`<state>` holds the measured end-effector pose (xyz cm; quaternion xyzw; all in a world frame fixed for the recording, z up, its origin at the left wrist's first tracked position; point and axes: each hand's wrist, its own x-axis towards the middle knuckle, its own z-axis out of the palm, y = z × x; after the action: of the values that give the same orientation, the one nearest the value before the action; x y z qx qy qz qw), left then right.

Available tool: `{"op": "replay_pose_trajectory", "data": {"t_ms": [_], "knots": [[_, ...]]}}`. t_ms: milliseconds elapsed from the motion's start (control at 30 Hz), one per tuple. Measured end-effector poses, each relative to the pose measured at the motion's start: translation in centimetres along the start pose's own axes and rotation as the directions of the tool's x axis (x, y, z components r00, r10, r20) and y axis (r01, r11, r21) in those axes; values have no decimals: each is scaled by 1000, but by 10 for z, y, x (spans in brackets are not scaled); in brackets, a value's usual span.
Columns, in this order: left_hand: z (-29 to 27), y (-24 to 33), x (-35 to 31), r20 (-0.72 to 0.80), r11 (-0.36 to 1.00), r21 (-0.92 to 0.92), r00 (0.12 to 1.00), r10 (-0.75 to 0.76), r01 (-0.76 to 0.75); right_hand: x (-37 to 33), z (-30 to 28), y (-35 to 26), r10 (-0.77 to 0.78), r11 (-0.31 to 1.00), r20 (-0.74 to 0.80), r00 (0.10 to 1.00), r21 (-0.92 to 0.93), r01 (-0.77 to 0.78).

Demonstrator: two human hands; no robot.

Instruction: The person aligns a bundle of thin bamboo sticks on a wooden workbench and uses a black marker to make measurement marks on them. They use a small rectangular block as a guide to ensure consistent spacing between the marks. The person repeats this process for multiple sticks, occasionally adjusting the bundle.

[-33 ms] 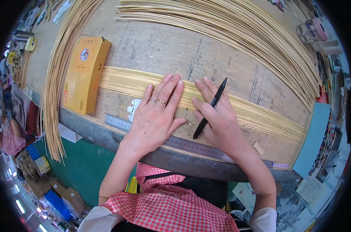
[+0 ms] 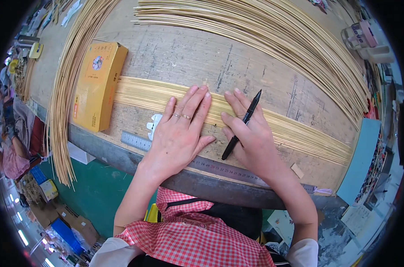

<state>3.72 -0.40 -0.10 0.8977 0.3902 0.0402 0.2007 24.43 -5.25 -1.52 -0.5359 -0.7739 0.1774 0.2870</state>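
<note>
A flat row of thin bamboo strips (image 2: 309, 137) lies across the workbench. My left hand (image 2: 171, 133) rests on it with fingers stretched out, rings on two of them. Just to its right, my right hand (image 2: 257, 138) holds a black marker pen (image 2: 231, 147) between its fingers, the pen slanting up to the right. Fingertips of that hand also touch the strips. Below both hands, a metal ruler (image 2: 224, 170) runs along the bench's near edge, partly covered by my left wrist. A small white notched piece (image 2: 153, 125) sits beside my left hand.
A yellow box (image 2: 93, 84) stands at the strips' left end, a teal block (image 2: 359, 160) at their right. Long bundles of bamboo sticks lie at the left (image 2: 62, 107) and along the far side (image 2: 273, 33). Clear jars (image 2: 360, 35) stand far right. A small wooden chip (image 2: 297, 170) lies nearby.
</note>
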Motion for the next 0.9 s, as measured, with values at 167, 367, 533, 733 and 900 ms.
{"op": "replay_pose_trajectory", "data": {"t_ms": [167,367,533,733,900], "knots": [[1,1,-1,-12,1000,-3,1000,3,-3,0,1,-2,21,1000,4,1000,-20,-20],[0,-4,-4,-29,999,-46,999,13,-14,2,3,-6,24,1000,0,1000,-20,-24],[2,-7,-6,-44,999,-32,999,30,-31,2,2,-7,17,1000,11,1000,-23,-17],[1,3,3,60,999,32,997,-37,35,-18,-26,-8,78,997,-44,996,33,-76],[8,-1,-3,20,992,120,999,-29,26,-92,-84,-10,435,896,-324,840,64,-439]]}}
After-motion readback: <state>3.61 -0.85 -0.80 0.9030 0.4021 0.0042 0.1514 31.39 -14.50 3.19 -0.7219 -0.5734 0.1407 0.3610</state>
